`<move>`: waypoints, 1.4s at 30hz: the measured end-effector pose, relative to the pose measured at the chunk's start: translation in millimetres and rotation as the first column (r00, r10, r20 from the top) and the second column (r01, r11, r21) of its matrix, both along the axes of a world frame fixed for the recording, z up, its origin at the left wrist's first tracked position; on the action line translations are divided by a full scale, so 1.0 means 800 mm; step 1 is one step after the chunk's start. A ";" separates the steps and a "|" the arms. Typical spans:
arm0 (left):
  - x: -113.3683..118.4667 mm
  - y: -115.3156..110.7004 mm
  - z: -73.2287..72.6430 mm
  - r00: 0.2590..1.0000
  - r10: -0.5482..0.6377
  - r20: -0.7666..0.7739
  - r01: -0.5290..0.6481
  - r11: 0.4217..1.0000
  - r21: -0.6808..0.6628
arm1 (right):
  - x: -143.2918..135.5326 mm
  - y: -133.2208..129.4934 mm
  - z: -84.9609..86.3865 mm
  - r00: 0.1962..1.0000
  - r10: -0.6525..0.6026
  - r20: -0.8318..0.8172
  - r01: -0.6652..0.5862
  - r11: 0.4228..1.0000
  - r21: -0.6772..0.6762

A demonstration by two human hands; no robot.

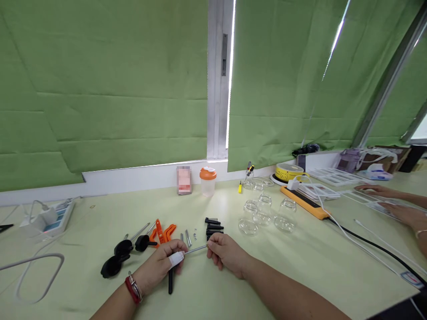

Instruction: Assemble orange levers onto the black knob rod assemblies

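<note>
A thin metal rod (196, 250) runs between my two hands, low over the table. My left hand (168, 260), with a white wrap on the thumb, is closed on its left end. A black handle (171, 281) points down below that hand. My right hand (228, 253) pinches the rod's right end. Just beyond the right hand lie several black parts with springs (214, 226). Short metal pins (188, 238) and orange plastic pieces (160, 231) rest behind my left hand. Black round-ended pieces with metal shafts (123, 247) are at the left.
Glass jars (264, 209) stand right of centre. An orange-lidded cup (208, 181) and a small box (184, 181) are at the back. An orange power strip (305, 203) with cables lies right; a white one (58, 218) left. Another person's hands (396, 206) are at far right.
</note>
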State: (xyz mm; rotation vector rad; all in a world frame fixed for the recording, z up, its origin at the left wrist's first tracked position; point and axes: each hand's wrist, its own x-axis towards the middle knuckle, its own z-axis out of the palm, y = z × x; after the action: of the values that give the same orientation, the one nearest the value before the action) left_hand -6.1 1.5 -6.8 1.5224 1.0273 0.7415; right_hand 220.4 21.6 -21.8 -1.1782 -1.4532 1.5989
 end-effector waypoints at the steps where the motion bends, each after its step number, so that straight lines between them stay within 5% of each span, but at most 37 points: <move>1: 0.000 0.000 0.000 1.000 0.002 -0.003 -0.002 1.000 -0.003 | 0.000 0.000 0.000 1.000 0.000 0.005 0.000 1.000 -0.001; 24: 0.002 -0.001 0.005 1.000 -0.002 -0.024 0.002 1.000 0.001 | 0.001 0.003 -0.007 0.998 0.019 0.059 -0.020 1.000 0.011; 42: 0.005 -0.002 0.008 1.000 -0.001 -0.031 0.001 1.000 0.005 | 0.002 0.002 -0.010 0.998 0.037 -0.051 -0.036 0.999 0.015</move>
State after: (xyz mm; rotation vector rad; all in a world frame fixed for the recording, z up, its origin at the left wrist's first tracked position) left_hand -2.5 -0.3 -0.6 1.5423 1.0485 0.7222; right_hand 222.3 23.4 -29.4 -1.1001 -1.4582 1.6292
